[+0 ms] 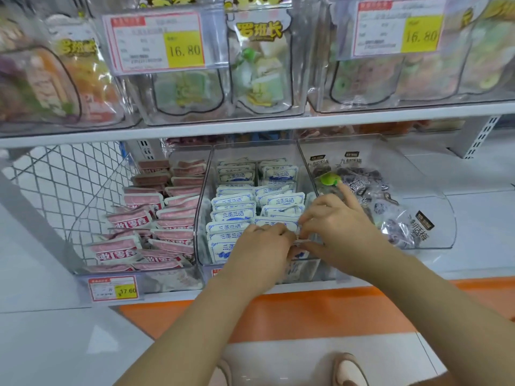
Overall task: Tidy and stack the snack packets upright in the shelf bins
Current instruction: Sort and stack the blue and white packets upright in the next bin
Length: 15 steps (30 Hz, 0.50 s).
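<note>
Both hands meet at the front of the middle clear plastic bin (pixel 203 207). Left hand (pixel 260 247) curls its fingers on a small white-and-blue snack packet (pixel 298 246), right hand (pixel 341 227) pinches the other edge, index finger sticking out. Imo best move: hold it vertical, nudge the right-hand row of matching packets (pixel 281 201) back, then slot it in label-forward.

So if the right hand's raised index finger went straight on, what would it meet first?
Probably the green patch on the dark snack packet in the right-hand bin, just beyond the fingertip of the right hand. Depth is unclear, so the clear bin wall between could come first.
</note>
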### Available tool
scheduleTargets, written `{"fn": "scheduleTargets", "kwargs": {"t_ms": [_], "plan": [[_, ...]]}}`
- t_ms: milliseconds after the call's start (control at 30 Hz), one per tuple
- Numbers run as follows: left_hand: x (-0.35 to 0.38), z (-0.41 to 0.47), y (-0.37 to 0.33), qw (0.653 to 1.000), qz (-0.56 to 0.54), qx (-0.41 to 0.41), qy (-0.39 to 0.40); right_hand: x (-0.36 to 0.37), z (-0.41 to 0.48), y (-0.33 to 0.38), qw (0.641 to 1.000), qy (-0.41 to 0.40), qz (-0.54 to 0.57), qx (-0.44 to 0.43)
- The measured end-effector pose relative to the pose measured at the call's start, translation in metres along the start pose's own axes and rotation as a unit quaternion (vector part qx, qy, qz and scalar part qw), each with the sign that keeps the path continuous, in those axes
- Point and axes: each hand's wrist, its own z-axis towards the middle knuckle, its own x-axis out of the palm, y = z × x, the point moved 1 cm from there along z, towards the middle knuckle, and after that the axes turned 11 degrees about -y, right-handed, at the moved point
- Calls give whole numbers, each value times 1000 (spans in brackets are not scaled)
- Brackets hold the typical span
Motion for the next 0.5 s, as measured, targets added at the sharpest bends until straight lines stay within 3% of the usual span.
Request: {"fn": "scheduleTargets", "kwargs": {"t_ms": [167, 300, 400, 500], "plan": [[6, 0, 0, 999, -1, -15, -43, -10, 5, 0, 999, 44, -23, 20], [11, -3, -2, 990, -33, -48, -128, -16, 6, -1, 1000, -22, -16, 3], [10, -4, -6, 997, -26, -9, -72, -17, 2, -3, 996, 61, -59, 20], [5, -1, -2, 999, -35, 4, 14, -15, 0, 0, 995, 77, -69, 5]]}}
